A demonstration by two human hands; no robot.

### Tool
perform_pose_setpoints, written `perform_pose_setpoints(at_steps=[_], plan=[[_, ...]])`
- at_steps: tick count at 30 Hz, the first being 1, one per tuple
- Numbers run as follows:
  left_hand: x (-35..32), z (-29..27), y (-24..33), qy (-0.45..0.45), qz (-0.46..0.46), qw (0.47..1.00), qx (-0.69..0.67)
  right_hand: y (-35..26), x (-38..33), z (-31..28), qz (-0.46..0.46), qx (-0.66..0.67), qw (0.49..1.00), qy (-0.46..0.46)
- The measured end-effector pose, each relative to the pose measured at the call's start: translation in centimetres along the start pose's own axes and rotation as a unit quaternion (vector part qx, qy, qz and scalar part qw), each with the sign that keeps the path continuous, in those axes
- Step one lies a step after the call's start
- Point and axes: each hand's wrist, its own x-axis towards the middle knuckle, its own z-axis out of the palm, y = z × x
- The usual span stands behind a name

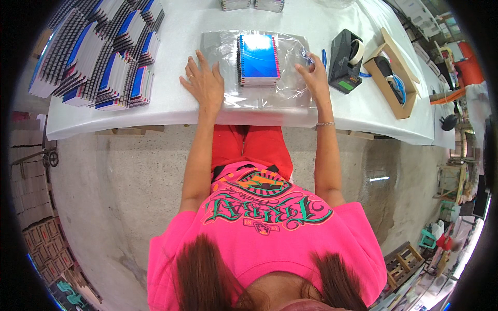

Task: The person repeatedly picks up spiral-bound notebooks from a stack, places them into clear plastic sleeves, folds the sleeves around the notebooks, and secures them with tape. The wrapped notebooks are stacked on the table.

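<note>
A stack of blue spiral notebooks (pixel 258 59) lies on a sheet of clear plastic wrap (pixel 290 90) spread over the white table (pixel 171 111). My left hand (pixel 203 82) lies flat, fingers spread, on the left part of the plastic, just beside the notebooks. My right hand (pixel 314 72) rests at the right side of the wrap, its fingers pinching the film's edge. Neither hand touches the notebooks.
Many stacked spiral notebooks (pixel 101 54) fill the table's left end. A black tape dispenser (pixel 345 61) stands right of my right hand, with an open wooden box (pixel 393 78) beyond it. More notebooks (pixel 252 4) sit at the far edge. Cardboard boxes (pixel 46 254) stand on the floor at left.
</note>
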Motion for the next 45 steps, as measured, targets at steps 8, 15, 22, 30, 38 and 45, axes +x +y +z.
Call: perform_pose_setpoints(at_steps=[8, 15, 22, 30, 38, 45], plan=[[1.2, -0.6, 0.1, -0.006, 0.008, 1.0, 0.001, 0.9, 2.2, -0.6, 0.068, 0.189, 0.977, -0.065], [2.3, -2.0, 0.5, -0.032, -0.023, 0.998, -0.048, -2.5, 1.5, -1.8, 0.005, 0.186, 0.978, -0.093], [2.8, -1.2, 0.2, 0.008, -0.024, 0.993, -0.118, -2.1, 1.2, -1.5, -0.056, 0.175, 0.978, -0.098], [2.8, -1.8, 0.2, -0.012, 0.025, 0.99, -0.141, -2.6, 1.2, -1.4, -0.21, 0.063, 0.975, -0.041], [3.9, -5.3, 1.1, -0.159, -0.12, 0.963, -0.182, -1.6, 1.5, -1.7, 0.05, 0.219, 0.974, -0.02], [6.0, -3.8, -2.2, -0.306, -0.168, 0.796, -0.495, -1.7, 2.4, -2.8, 0.134, 0.254, 0.949, -0.127]])
